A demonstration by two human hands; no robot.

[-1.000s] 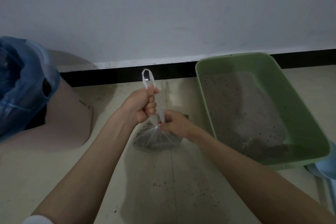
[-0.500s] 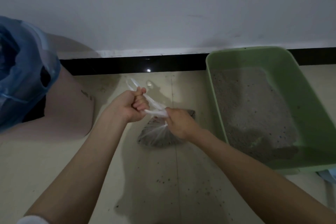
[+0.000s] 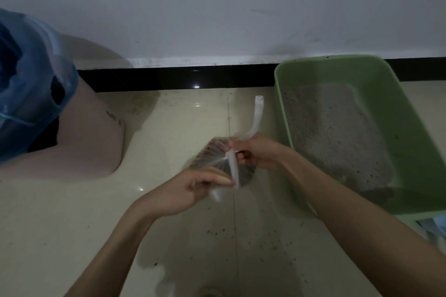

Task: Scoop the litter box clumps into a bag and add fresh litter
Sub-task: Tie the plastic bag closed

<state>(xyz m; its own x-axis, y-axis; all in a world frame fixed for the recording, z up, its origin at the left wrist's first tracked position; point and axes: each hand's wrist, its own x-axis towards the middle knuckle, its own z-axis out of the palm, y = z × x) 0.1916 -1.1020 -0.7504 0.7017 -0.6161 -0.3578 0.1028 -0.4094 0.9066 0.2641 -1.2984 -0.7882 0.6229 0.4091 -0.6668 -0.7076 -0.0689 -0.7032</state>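
A small clear plastic bag (image 3: 212,157) holding dark litter clumps lies on the tiled floor in the middle of the head view. Its two white handle strips are crossed over its gathered neck. My left hand (image 3: 193,188) pinches the lower strip just in front of the bag. My right hand (image 3: 255,152) grips the other strip, whose loose end sticks up toward the wall. The green litter box (image 3: 381,75) stands to the right, with grey litter covering its bottom.
A pink bin (image 3: 89,132) lined with a blue plastic bag (image 3: 29,75) stands at the left by the wall. A black skirting board (image 3: 183,77) runs along the wall. Loose litter grains dot the floor. Something pale blue (image 3: 436,226) peeks out at the right edge.
My left hand has dropped from above the bag to in front of it, drawing its strip down. My right hand has moved up and right, and its strip now points up.
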